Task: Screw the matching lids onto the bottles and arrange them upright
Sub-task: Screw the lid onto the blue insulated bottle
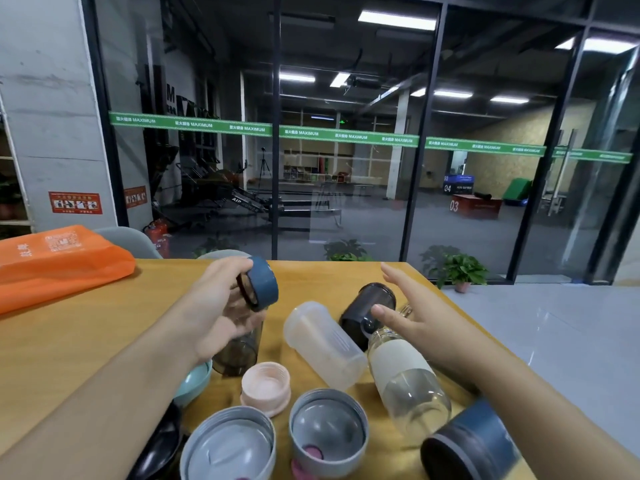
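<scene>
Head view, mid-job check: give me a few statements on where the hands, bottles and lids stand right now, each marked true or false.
1. The left hand grips a smoky bottle with a blue lid on its top. True.
2. The right hand holds a lid. False: its fingers are spread open above the dark bottle, holding nothing.
3. The frosted plastic bottle lies on its side on the wooden table without a lid. True.
4. The pink lid is screwed onto the glass bottle. False: it sits loose on the table, threads up.
5. The glass bottle stands upright. False: it lies on its side.
</scene>
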